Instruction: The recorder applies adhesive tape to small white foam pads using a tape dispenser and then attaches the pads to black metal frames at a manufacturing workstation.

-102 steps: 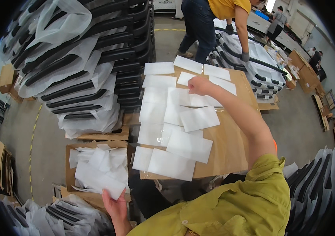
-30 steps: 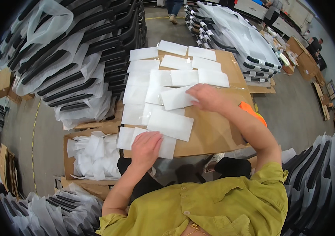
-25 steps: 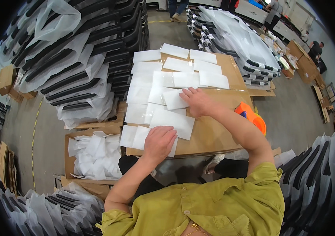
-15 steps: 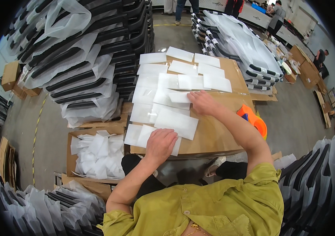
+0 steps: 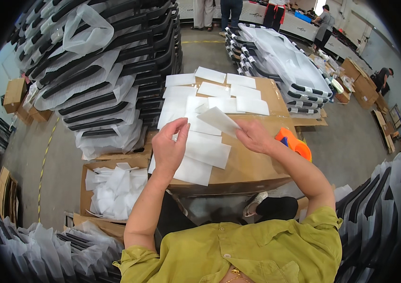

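A white sheet (image 5: 218, 121) tilts above the middle of the carton (image 5: 250, 162), pinched in the right hand (image 5: 253, 135). The left hand (image 5: 170, 147) is raised over the left edge, fingers curled, a narrow gap to the thumb.

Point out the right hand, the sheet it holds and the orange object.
Right hand (image 5: 255, 135): head view, middle of the hand.
White sheet (image 5: 217, 120): head view, its broad face.
Orange object (image 5: 295, 143): head view, its orange body.
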Demonstrator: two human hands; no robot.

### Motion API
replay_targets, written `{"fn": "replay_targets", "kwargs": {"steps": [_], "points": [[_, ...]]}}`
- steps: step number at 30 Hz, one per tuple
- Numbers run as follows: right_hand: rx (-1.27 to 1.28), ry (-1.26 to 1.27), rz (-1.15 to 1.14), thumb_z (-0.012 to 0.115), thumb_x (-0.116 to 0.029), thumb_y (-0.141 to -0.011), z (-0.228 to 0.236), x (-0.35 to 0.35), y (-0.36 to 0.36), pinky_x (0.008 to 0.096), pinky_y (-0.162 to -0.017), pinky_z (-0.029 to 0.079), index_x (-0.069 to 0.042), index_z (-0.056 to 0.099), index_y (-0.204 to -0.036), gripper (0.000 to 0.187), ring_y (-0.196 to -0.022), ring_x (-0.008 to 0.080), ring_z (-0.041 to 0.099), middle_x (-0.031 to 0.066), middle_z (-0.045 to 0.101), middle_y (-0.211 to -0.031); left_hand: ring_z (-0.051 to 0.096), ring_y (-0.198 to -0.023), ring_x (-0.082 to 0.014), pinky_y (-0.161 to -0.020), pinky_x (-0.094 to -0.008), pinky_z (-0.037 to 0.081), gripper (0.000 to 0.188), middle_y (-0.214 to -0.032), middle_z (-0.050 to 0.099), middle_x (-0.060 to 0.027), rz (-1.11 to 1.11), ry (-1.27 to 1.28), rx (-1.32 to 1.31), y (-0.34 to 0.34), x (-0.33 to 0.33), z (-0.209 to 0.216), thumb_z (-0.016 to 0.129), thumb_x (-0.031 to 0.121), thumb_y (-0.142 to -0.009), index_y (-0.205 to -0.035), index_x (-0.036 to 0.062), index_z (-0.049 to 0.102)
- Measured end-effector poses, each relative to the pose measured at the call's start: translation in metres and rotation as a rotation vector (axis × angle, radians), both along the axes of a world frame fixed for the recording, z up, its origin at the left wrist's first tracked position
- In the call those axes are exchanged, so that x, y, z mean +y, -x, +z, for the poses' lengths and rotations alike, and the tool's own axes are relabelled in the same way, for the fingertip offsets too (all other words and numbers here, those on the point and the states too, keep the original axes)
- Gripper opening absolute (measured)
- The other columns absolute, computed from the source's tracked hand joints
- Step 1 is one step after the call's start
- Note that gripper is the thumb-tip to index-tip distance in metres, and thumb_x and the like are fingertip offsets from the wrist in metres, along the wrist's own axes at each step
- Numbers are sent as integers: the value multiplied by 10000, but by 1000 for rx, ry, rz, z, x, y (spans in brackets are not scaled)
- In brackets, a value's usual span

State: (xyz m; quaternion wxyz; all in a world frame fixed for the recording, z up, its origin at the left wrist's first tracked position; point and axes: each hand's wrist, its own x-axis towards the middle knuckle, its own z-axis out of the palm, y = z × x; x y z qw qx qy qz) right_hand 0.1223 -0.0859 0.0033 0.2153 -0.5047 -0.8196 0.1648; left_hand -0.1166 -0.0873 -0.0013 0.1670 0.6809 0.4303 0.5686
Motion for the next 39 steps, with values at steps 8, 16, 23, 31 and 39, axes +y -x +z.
{"fn": "replay_targets", "kwargs": {"steps": [8, 16, 23, 31, 39], "points": [[-409, -786, 79, 495, -74, -713, 21, -42, -5, 372, -823, 406, 5, 513, -1043, 340, -997, 294, 502, 148, 515, -1103, 590, -661, -145, -626, -231, 464, 143, -813, 624, -93, 18, -15, -65, 7, -30, 22, 631, 70, -737, -868, 18, 612], [-573, -992, 88, 474, -72, -717, 48, -71, -15, 383, -882, 379, 38, 496, -1069, 369, -1041, 297, 485, 165, 504, -1120, 600, -687, -181, -638, -252, 473, 158, -838, 620, -93, -67, -231, 150, 5, -64, 43, 640, 37, -695, -849, 22, 607], [-576, -884, -20, 464, -61, -735, 23, -57, -17, 370, -836, 402, 30, 468, -1093, 370, -1003, 282, 505, 170, 526, -1075, 596, -724, -233, -628, -287, 476, 125, -826, 616, -92, -31, -225, 193, 7, -67, 8, 626, 43, -698, -821, 38, 603], [-506, -629, -140, 490, -76, -706, -58, 15, 21, 350, -677, 425, 3, 478, -932, 240, -798, 248, 536, 111, 534, -831, 511, -876, -240, -726, -347, 396, 183, -931, 537, -90, -149, -244, 614, -16, -60, -86, 592, 95, -681, -848, 54, 530], [-612, -611, -184, 514, -74, -680, -101, 64, 39, 338, -622, 439, -35, 479, -795, 126, -725, 236, 551, 115, 538, -743, 486, -913, -236, -763, -339, 366, 244, -973, 523, -93, -177, -129, 717, -26, -32, -117, 619, 170, -690, -889, 60, 531]]}}
